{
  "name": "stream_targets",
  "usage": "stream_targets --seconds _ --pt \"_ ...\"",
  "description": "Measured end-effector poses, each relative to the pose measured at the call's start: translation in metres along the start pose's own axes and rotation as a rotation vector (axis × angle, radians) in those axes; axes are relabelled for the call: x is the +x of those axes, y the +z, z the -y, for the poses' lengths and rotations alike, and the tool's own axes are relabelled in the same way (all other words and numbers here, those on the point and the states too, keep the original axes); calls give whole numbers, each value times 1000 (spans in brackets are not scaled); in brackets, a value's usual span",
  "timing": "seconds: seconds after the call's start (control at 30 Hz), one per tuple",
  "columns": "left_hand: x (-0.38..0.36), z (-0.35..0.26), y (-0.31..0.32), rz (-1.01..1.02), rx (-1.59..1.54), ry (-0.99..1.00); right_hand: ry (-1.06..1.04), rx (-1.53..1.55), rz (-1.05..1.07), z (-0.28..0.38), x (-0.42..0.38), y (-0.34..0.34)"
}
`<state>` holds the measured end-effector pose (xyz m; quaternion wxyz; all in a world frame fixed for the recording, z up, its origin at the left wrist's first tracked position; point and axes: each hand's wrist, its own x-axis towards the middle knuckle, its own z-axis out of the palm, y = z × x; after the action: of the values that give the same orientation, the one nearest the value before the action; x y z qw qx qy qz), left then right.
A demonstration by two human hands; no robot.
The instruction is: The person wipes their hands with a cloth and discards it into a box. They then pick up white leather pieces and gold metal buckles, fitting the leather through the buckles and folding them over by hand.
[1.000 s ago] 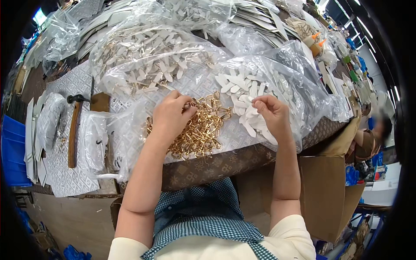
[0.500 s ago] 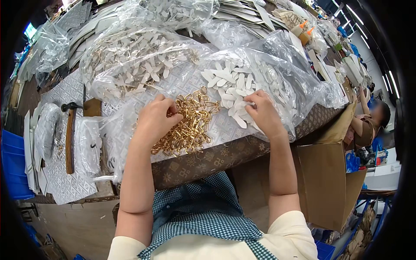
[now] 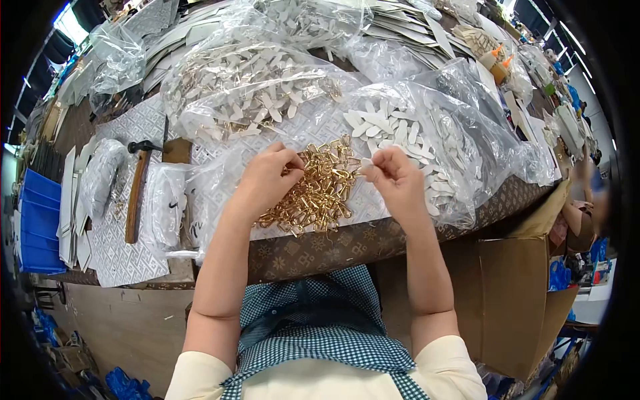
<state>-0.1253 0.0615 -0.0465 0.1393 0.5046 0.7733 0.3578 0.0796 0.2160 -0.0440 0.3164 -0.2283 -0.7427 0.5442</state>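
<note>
My left hand (image 3: 272,179) is at the left edge of a heap of gold metal clasps (image 3: 320,193), its fingertips pinched together near the top of the heap; what lies between them is too small to make out. On the other side of the heap, my right hand (image 3: 398,181) pinches a small white strip (image 3: 366,162) between thumb and forefinger. Behind and beside that hand, loose white strips (image 3: 385,125) spill from the mouth of a clear plastic bag (image 3: 460,133).
A hammer (image 3: 137,193) lies at the left beside a clear wrapped bundle (image 3: 167,207). Another plastic bag of strips and clasps (image 3: 247,87) rests behind my hands. A blue bin (image 3: 41,220) stands far left, a cardboard box (image 3: 512,287) at the right. A person (image 3: 579,217) is beyond the box.
My right hand has moved from the white strips leftward to the clasp heap, holding a strip. My left hand remains by the heap. The camera view has shifted, so the table appears farther right.
</note>
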Motion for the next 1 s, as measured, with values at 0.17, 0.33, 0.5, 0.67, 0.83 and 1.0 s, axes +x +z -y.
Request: stream_targets --seconds 0.17,0.33,0.5,0.67,0.83,1.0 --pt "1 11 7 -233 -684 -196 130 279 84 9 -14 38" --pt "-4 -1 -4 -172 -1048 -216 86 224 76 10 -11 65" --pt "-8 -2 2 -72 -929 -62 -122 -109 -49 21 -3 77" --pt "-8 -4 0 57 -1011 -66 -62 -106 -41 21 0 77" --pt "-7 -5 -3 154 -1152 -242 -86 -140 57 27 -4 74" --pt "-9 -6 -2 292 -1195 -315 -170 -102 133 22 -10 68"
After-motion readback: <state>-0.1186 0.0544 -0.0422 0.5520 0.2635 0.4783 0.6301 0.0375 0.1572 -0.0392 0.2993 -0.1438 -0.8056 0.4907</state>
